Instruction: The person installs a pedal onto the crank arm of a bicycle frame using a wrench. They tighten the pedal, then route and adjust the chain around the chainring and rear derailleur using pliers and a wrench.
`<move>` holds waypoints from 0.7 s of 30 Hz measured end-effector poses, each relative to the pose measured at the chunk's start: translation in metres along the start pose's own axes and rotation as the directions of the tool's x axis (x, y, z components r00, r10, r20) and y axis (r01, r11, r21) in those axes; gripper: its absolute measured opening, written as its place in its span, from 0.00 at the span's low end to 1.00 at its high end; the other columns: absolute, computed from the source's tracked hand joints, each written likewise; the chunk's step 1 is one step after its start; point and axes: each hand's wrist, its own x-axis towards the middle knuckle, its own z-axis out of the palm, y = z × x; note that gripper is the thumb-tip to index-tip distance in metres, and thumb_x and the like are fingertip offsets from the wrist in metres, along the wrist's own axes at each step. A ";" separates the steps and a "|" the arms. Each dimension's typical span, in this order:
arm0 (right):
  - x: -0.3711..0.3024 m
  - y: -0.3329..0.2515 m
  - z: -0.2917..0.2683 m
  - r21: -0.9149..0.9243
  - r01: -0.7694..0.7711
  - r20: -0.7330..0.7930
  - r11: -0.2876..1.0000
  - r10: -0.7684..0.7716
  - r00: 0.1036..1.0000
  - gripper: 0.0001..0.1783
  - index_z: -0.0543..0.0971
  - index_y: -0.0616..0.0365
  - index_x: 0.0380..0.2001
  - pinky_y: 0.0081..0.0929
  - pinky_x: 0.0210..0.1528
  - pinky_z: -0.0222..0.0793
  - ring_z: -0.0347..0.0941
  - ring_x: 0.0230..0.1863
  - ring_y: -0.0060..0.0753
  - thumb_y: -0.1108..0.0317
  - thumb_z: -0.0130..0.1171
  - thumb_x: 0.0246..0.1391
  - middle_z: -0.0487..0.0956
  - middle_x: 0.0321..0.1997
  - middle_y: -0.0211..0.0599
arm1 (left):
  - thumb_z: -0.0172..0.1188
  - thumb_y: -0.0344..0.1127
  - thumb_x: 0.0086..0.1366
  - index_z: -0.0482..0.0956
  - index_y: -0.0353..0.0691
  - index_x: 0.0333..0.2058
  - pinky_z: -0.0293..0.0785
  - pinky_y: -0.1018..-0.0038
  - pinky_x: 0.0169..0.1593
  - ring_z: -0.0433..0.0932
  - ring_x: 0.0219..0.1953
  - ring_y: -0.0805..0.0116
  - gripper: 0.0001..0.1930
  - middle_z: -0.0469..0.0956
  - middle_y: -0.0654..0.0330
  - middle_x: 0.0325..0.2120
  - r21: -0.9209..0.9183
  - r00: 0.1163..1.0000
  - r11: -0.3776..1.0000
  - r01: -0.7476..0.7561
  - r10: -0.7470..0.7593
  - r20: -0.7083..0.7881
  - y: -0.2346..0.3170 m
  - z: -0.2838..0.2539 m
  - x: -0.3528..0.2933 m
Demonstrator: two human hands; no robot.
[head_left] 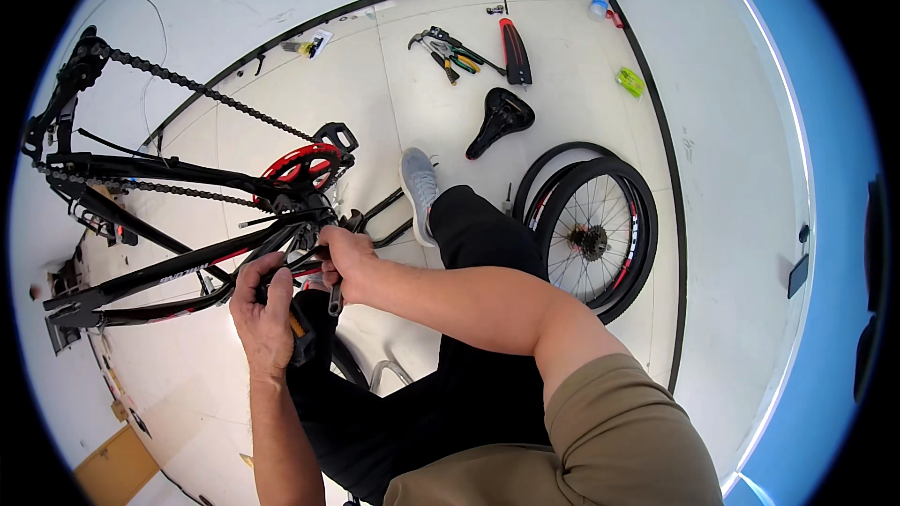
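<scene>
Left hand (264, 311): fingers closed around the black pedal (302, 337).
Right hand (345, 260): fingers gripping a wrench (335, 301) just above that pedal, beside the bike frame (159, 272).

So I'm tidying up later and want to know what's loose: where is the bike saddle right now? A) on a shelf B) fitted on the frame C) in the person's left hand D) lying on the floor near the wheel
D: the black saddle lies on the floor, just above the detached wheel, away from the frame.
</scene>
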 end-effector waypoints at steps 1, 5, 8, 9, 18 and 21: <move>-0.001 0.001 0.000 -0.002 0.001 -0.006 1.000 -0.001 1.000 0.10 0.71 0.50 0.19 0.43 0.32 0.79 0.53 0.16 0.22 0.64 0.55 0.51 0.61 0.17 0.23 | 0.61 0.32 0.65 0.82 0.31 0.45 0.70 0.74 0.52 0.75 0.44 0.70 0.13 0.80 0.59 0.40 -0.004 1.000 1.000 0.003 -0.003 -0.004 0.001 0.000 0.000; -0.001 0.001 0.003 0.003 -0.003 -0.016 1.000 0.003 1.000 0.09 0.70 0.50 0.19 0.41 0.30 0.79 0.52 0.15 0.21 0.64 0.55 0.51 0.61 0.17 0.22 | 0.61 0.31 0.64 0.82 0.31 0.44 0.70 0.75 0.51 0.76 0.43 0.70 0.12 0.80 0.59 0.40 -0.019 1.000 1.000 0.007 -0.007 -0.019 -0.001 -0.002 0.000; 0.001 0.002 0.002 -0.022 -0.005 -0.008 1.000 0.005 1.000 0.10 0.70 0.50 0.19 0.39 0.30 0.79 0.52 0.15 0.20 0.63 0.55 0.51 0.61 0.17 0.22 | 0.61 0.31 0.64 0.82 0.31 0.43 0.70 0.75 0.50 0.76 0.43 0.70 0.12 0.80 0.58 0.39 -0.022 0.999 0.999 0.024 -0.025 -0.025 -0.003 -0.002 0.000; 0.002 0.002 0.001 -0.011 -0.001 0.004 1.000 0.001 1.000 0.10 0.70 0.51 0.19 0.39 0.29 0.79 0.52 0.15 0.20 0.64 0.54 0.51 0.61 0.16 0.22 | 0.61 0.31 0.64 0.82 0.31 0.43 0.70 0.75 0.50 0.76 0.42 0.70 0.12 0.80 0.58 0.39 -0.021 0.999 0.999 0.033 -0.034 -0.026 -0.003 -0.002 0.001; -0.001 0.001 0.001 -0.012 0.016 0.004 1.000 -0.016 1.000 0.11 0.70 0.53 0.19 0.36 0.26 0.78 0.52 0.15 0.20 0.64 0.53 0.53 0.61 0.16 0.24 | 0.61 0.33 0.65 0.83 0.32 0.44 0.66 0.80 0.42 0.70 0.36 0.78 0.13 0.78 0.66 0.34 0.007 1.000 1.000 -0.009 0.010 -0.026 -0.003 0.000 0.000; -0.002 0.000 0.000 -0.015 0.021 0.011 1.000 -0.021 1.000 0.11 0.70 0.53 0.19 0.36 0.25 0.78 0.52 0.15 0.21 0.65 0.53 0.53 0.61 0.16 0.24 | 0.61 0.33 0.65 0.83 0.32 0.45 0.66 0.80 0.42 0.70 0.35 0.78 0.13 0.78 0.66 0.34 0.014 1.000 1.000 -0.013 0.013 -0.017 -0.001 0.000 0.000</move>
